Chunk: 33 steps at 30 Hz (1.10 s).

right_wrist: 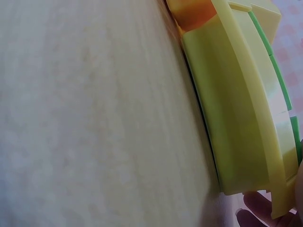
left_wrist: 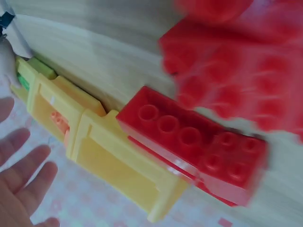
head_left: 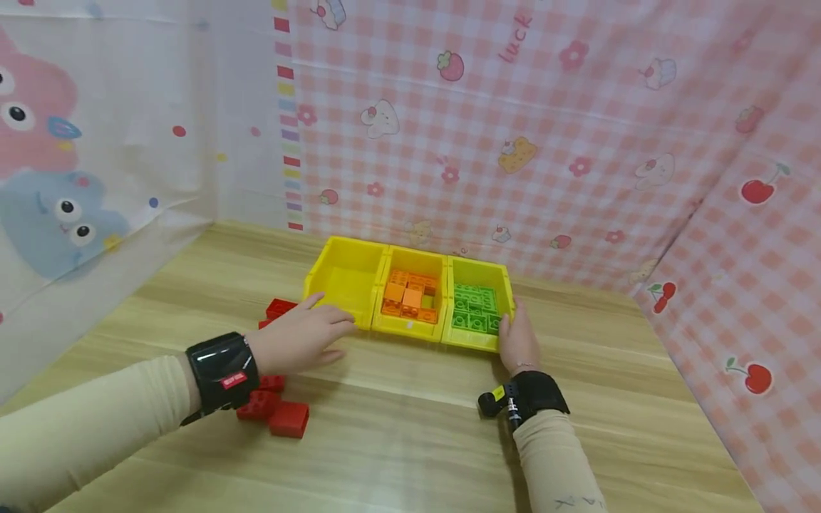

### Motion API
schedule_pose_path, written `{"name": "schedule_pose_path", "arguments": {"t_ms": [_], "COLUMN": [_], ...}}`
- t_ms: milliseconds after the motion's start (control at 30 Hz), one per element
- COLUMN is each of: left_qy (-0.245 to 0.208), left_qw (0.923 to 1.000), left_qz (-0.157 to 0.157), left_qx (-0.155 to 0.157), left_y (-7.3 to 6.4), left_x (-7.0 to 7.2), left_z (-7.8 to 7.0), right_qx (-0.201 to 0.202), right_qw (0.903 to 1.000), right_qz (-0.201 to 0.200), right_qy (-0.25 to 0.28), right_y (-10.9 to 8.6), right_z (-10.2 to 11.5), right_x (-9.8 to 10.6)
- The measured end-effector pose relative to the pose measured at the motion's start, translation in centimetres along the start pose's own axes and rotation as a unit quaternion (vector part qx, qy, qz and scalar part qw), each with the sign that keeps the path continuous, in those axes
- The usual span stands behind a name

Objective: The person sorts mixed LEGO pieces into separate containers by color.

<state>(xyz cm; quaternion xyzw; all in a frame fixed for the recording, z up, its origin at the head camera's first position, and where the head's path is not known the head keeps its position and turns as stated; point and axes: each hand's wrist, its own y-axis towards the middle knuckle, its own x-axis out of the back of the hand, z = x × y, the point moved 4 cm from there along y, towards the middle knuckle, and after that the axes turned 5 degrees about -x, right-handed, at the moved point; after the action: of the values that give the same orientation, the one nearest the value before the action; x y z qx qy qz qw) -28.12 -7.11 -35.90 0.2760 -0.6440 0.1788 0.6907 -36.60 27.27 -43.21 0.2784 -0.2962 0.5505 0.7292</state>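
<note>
Three yellow bins stand joined in a row. The left bin point(head_left: 349, 281) shows its bare yellow floor, the middle bin point(head_left: 400, 327) holds orange bricks point(head_left: 412, 296), and the right bin point(head_left: 471, 338) holds green bricks point(head_left: 474, 305). My right hand point(head_left: 521, 342) grips the right bin's outer side wall, thumb at the rim and fingers outside, as the right wrist view also shows. My left hand point(head_left: 301, 338) hovers before the left bin with fingers spread and nothing held. Beneath and beside that arm lie several red bricks point(head_left: 288, 419), partly hidden; red bricks point(left_wrist: 189, 137) appear large in the left wrist view.
The bins rest on a wood-grain table point(head_left: 410, 427), close to a pink checked cloth wall point(head_left: 449, 142) at the back. A white printed sheet point(head_left: 115, 142) hangs on the left, and another checked cloth point(head_left: 757, 285) borders the right.
</note>
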Motion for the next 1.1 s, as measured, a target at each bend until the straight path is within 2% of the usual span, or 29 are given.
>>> {"name": "schedule_pose_path", "arguments": {"t_ms": [133,267,400,533,633,800,967,1100], "left_qy": [-0.009,-0.005,0.007,0.015,0.020,0.031,0.002,-0.010], "left_qw": [0.9996,0.9995,0.9997,0.9987,0.9975,0.9950,0.9921,0.9923], "left_qz": [0.024,0.024,0.021,0.027,0.030,0.052,0.086,0.083], "left_qx": [-0.015,-0.020,0.004,0.041,0.061,0.080,0.091,0.092], "left_y": [-2.5,-4.6,-6.6,-8.0,-8.1,-7.4,-7.0,-6.8], "left_x": [0.4,0.2,-0.4,-1.2,-1.8,-2.7,-3.1,-3.0], "left_z": [-0.5,-0.4,0.6,1.8,2.3,2.3,2.2,2.2], "right_qx": [0.000,-0.001,0.006,0.005,-0.001,-0.003,-0.004,-0.002], "right_qw": [1.0000,1.0000,0.9998,0.9998,0.9997,0.9998,0.9999,0.9999], "right_qz": [-0.001,-0.005,-0.012,-0.015,-0.014,-0.013,-0.006,-0.003], "right_qy": [-0.001,-0.004,-0.013,-0.014,-0.021,-0.013,-0.010,-0.011], "right_y": [0.1,0.1,0.1,0.1,0.1,0.1,-0.1,0.0], "right_z": [-0.5,-0.9,-1.0,-1.1,-1.3,-1.1,-0.6,-0.3], "right_x": [0.4,0.7,1.1,1.3,1.2,0.9,0.3,0.0]}}
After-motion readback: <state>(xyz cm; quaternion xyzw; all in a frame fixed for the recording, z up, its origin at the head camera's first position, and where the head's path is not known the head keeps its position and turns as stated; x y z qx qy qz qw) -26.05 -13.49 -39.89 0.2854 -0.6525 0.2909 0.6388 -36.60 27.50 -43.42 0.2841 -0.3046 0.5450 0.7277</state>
